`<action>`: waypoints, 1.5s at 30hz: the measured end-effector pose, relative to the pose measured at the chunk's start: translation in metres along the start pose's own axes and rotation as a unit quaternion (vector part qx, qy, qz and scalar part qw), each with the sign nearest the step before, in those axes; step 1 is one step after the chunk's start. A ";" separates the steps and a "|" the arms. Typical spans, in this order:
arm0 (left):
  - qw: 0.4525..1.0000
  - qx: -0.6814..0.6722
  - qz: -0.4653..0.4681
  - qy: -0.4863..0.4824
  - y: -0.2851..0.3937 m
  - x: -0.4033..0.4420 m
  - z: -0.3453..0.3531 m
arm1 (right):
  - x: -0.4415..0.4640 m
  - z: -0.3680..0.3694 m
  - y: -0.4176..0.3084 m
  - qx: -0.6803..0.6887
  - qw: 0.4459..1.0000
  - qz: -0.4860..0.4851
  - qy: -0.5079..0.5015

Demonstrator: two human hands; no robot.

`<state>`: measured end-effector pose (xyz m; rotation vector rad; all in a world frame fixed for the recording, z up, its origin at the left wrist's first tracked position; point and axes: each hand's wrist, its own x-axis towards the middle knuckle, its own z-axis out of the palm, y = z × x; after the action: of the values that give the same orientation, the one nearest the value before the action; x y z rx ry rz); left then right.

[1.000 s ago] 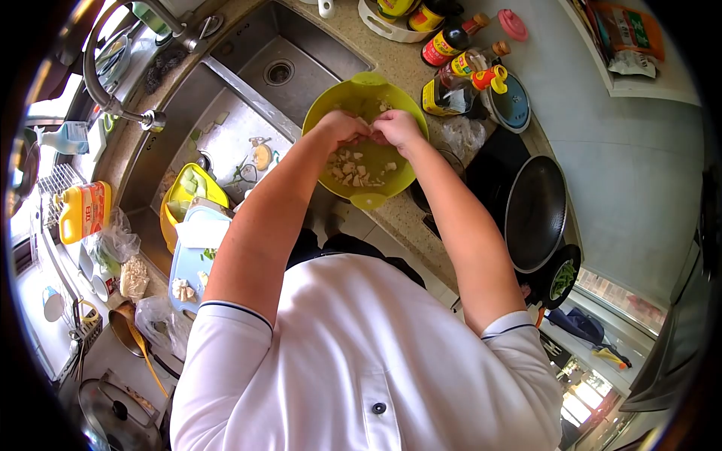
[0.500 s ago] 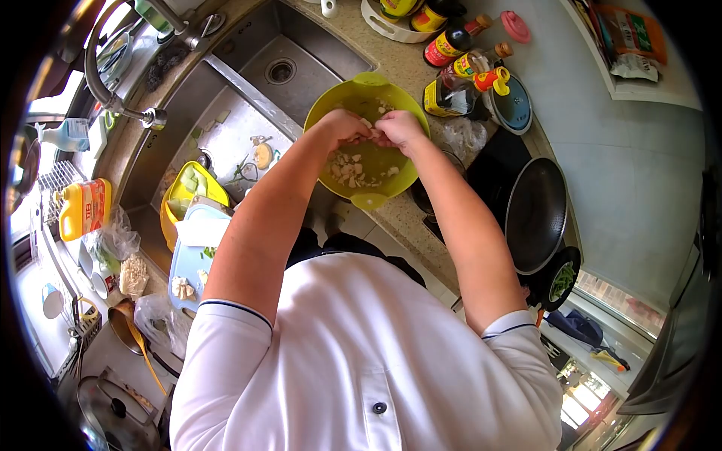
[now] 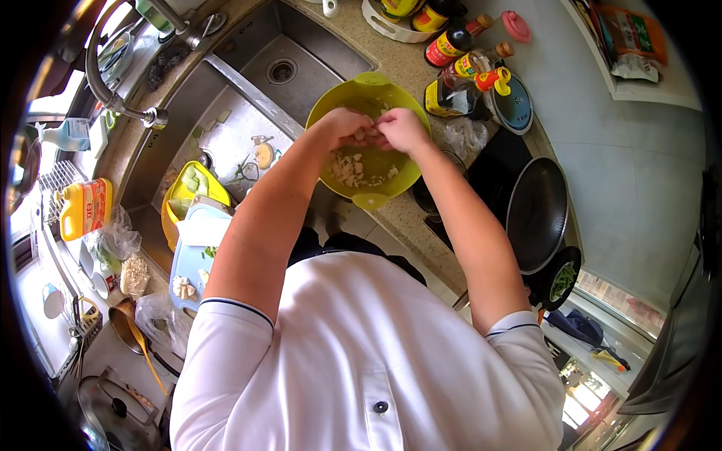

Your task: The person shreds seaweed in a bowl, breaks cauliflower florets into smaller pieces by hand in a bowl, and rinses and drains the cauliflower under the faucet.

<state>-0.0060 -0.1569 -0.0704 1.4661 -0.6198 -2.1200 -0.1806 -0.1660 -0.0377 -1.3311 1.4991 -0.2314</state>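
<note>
A yellow-green bowl (image 3: 368, 201) stands at the counter's edge beside the sink. Small pale pieces (image 3: 348, 171) lie inside it, most of them toward the near left. Over the bowl, my left hand (image 3: 347, 128) has its fingers curled round a whitish piece, partly hidden. My right hand (image 3: 401, 130) meets it from the right, its fingertips pinched on the same pale food. The fingertips of both hands touch or nearly touch.
Left of the bowl is a double sink (image 3: 248, 90) with a faucet (image 3: 154, 118). A yellow basin (image 3: 218, 191) and a blue cutting board (image 3: 188, 263) are nearer. Sauce bottles (image 3: 451, 96) stand behind right, and a black pan (image 3: 537, 214) is at the right.
Both hands stay over the bowl while their fingers shift slightly around the pale piece. The right fingers have turned a little over it.
</note>
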 end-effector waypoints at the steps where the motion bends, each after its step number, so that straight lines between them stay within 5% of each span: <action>1: 1.000 0.002 0.018 -0.007 0.002 -0.001 -0.002 | -0.008 0.001 0.000 -0.176 0.977 -0.094 0.072; 2: 1.000 0.001 0.019 -0.006 0.002 0.002 -0.003 | -0.038 0.003 -0.020 -0.233 0.958 -0.125 0.114; 9: 0.995 -0.103 -0.003 0.019 0.014 0.000 -0.002 | -0.045 0.042 0.007 -0.242 0.960 -0.117 -0.079; 12: 0.997 -0.081 0.018 0.010 0.011 -0.004 -0.005 | -0.036 0.037 0.014 -0.254 0.955 -0.150 -0.007; 16: 0.998 -0.059 0.026 0.006 0.005 0.002 -0.004 | -0.038 0.029 0.006 -0.299 0.947 -0.097 -0.070; 19: 0.998 -0.066 -0.004 0.008 0.007 0.004 -0.002 | -0.027 0.027 0.012 -0.347 0.930 -0.099 0.066; 22: 0.994 -0.089 -0.037 -0.047 0.011 0.003 0.001 | -0.025 0.019 0.010 -0.294 0.951 -0.083 0.036; 28: 0.993 -0.117 -0.029 0.002 -0.005 0.022 0.001 | -0.027 0.002 -0.011 -0.216 0.963 -0.135 0.083; 30: 0.992 -0.123 -0.016 -0.003 -0.011 0.029 0.003 | -0.015 0.008 -0.003 -0.132 0.963 -0.232 0.036; 33: 0.993 -0.120 0.016 -0.016 -0.008 0.022 0.005 | -0.003 -0.008 0.003 -0.037 0.982 -0.180 0.045; 35: 0.993 -0.107 0.031 -0.025 -0.008 0.016 0.008 | -0.023 -0.021 -0.015 -0.159 0.975 -0.149 0.047; 37: 0.992 -0.123 0.000 0.021 -0.005 0.015 0.013 | -0.039 -0.023 -0.025 -0.413 0.888 -0.092 -0.181; 39: 0.995 -0.099 -0.022 0.013 0.001 0.007 0.015 | -0.059 -0.012 -0.024 -0.495 0.836 -0.107 -0.211; 45: 0.991 -0.115 -0.064 -0.033 0.002 0.004 0.016 | -0.051 -0.007 -0.003 -0.435 0.868 -0.146 -0.190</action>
<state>-0.0222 -0.1592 -0.0671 1.3438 -0.2987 -2.2592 -0.1937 -0.1294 -0.0045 -2.1664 1.0628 0.5705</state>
